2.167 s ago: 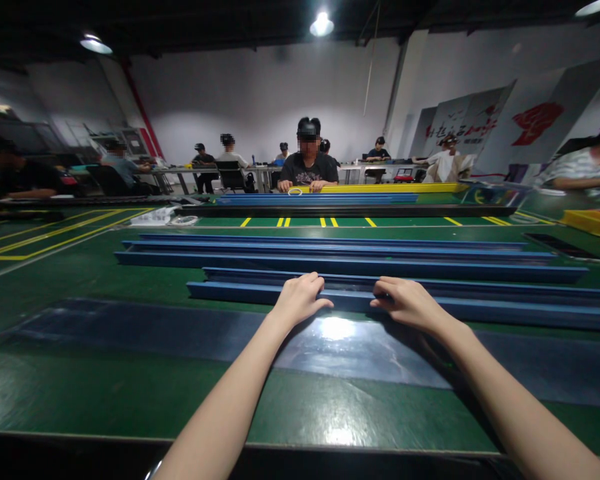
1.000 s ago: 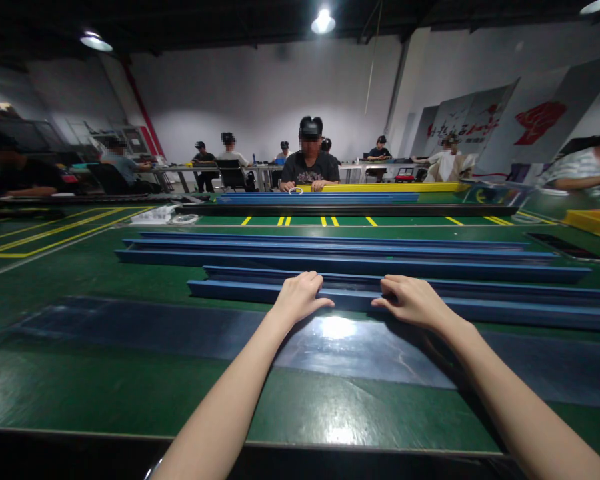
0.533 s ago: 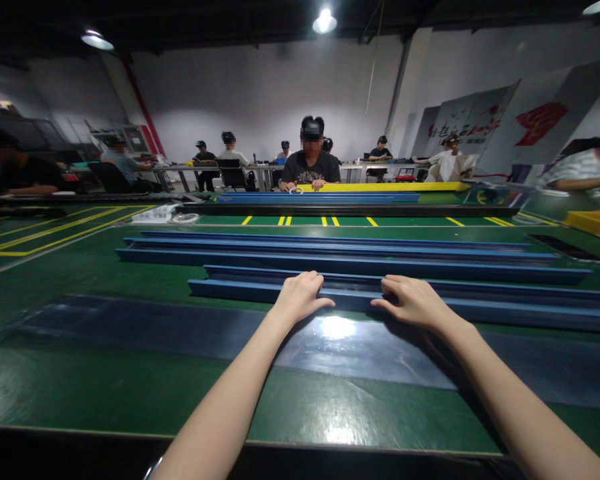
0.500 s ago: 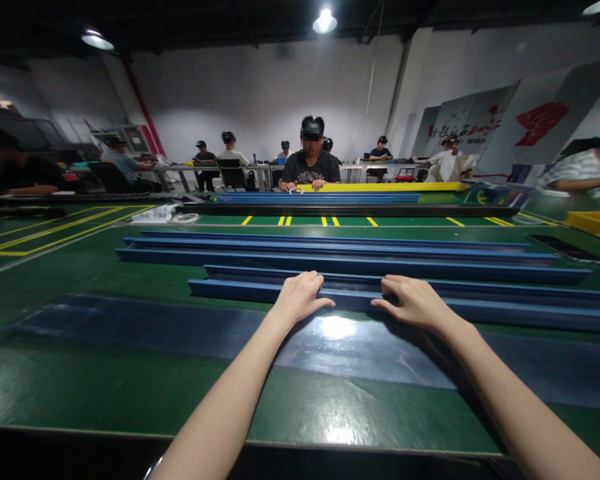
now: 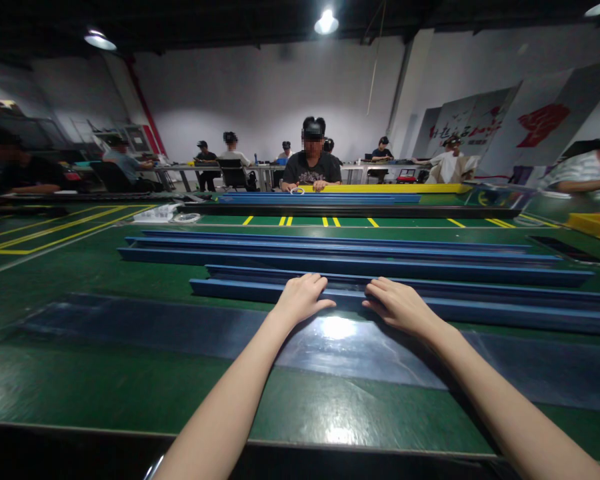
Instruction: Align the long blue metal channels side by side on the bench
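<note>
A long blue channel [image 5: 350,299], like an open trough, lies across the green table [image 5: 300,417] in front of me. My left hand [image 5: 303,295] is closed over its near wall, fingers over the top edge and thumb on the front. To the right, my right hand [image 5: 396,305] grips the same wall in a similar way, its fingertips inside the channel. Under my wrists a clear plastic strip [image 5: 195,330] lies flat and reflects the lamp. Just beyond, more blue channels [image 5: 220,256] lie roughly parallel.
A black bar [image 5: 350,211] lies across the table farther back, with blue strips [image 5: 300,199] behind it. At right are a dark phone-like slab [image 5: 569,250] and a yellow tray [image 5: 593,225]. A person [image 5: 313,163] sits opposite; a white plastic piece [image 5: 156,213] lies far left.
My right hand has slid a little to the left along the channel's near wall, closer to my left hand. My left hand keeps its place.
</note>
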`<state>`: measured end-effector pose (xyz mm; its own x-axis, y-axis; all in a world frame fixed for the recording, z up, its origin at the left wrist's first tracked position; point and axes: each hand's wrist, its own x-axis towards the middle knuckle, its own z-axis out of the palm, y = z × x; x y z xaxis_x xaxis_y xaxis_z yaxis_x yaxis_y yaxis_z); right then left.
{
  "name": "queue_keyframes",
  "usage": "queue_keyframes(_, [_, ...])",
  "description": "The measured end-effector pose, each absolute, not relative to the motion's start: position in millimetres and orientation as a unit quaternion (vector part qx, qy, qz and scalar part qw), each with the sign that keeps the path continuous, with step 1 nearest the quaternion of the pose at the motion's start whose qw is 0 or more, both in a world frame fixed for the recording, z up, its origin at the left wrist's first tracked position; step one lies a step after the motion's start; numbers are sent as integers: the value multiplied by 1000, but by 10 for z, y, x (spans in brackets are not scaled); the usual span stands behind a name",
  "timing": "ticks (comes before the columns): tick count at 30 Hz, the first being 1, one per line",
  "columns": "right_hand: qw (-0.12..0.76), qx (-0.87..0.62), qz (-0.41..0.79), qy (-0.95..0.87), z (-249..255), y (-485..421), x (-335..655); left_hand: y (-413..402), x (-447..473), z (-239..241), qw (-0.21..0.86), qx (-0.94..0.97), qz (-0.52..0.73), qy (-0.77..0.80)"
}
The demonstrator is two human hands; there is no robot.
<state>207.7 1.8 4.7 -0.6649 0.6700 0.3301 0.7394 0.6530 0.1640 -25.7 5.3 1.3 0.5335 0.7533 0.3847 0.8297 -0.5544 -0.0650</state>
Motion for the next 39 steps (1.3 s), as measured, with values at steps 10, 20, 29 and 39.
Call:
queue_keyframes(10, [95,-421,-123,-894,131,6,2048,74,-293,6,108,-869,-158,-457])
queue_keyframes(20, [54,-438,-94,-892,243,-4,2055,68,-320,53,100,-869,-148,-462])
queue_keyframes(29, [36,-501,-67,-862,303,1,2360,59,-324,58,100,-875,-136,-454])
queue_keyframes(39, [30,-497,-81,-863,279,0,2379,71,-307,30,121,-878,-128,-445])
